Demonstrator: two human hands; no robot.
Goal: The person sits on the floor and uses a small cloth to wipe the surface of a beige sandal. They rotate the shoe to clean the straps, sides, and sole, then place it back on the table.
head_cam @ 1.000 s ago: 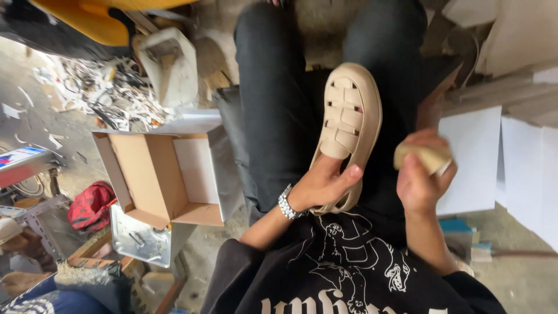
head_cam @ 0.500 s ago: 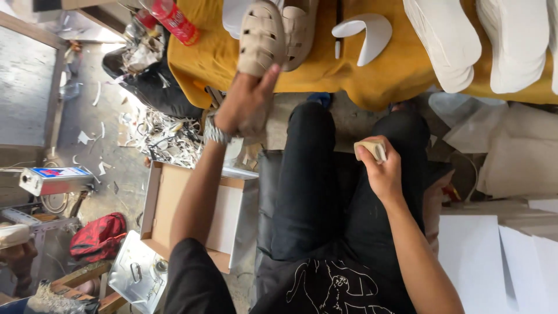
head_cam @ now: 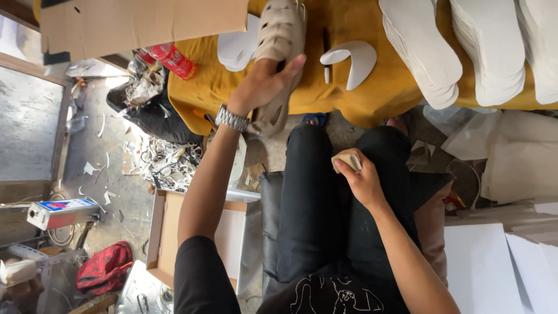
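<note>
My left hand point(head_cam: 263, 84), with a metal watch on the wrist, grips a beige strappy sandal point(head_cam: 281, 35) that rests on a table covered in yellow cloth point(head_cam: 349, 93). My right hand point(head_cam: 356, 174) rests on my black-trousered thigh and holds a small beige block point(head_cam: 347, 159) like a sponge or eraser. A white curved cut-out piece point(head_cam: 351, 58) lies on the cloth just right of the sandal.
Stacks of white insoles point(head_cam: 465, 46) lie on the table's right. An open cardboard box point(head_cam: 174, 232) sits on the floor at left, near scrap cuttings point(head_cam: 163, 160), a red bottle point(head_cam: 174, 60) and a red bag point(head_cam: 104, 267). White sheets point(head_cam: 482, 261) lie at right.
My left hand carried the sandal from my lap up onto the yellow-covered table. My right hand stayed on my thigh with the small block. The view swung toward the table.
</note>
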